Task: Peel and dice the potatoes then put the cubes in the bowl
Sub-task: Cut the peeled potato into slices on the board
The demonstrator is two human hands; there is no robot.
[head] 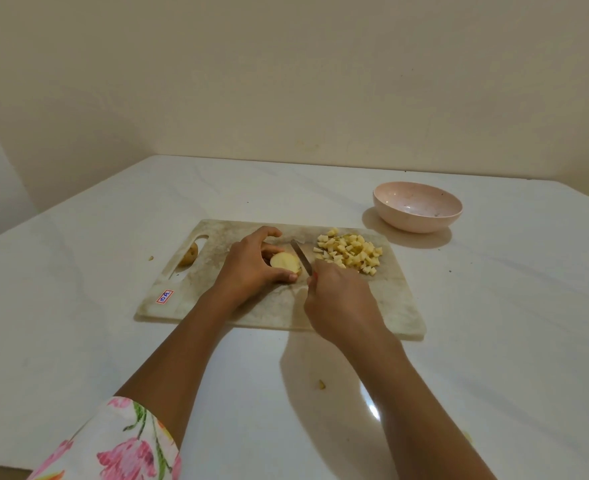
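Mid cutting board [383,299], left hand [251,261] curled round cut potato [285,262], pinning it for slicing; right hand [338,299] clenched on knife [301,257], blade beside cut face; cubes [350,251] heaped at far right corner, clear of blade, near bowl [417,211] on worktop [113,237]; no cubes in bowl yet; spare potato [189,254] at board's left edge.
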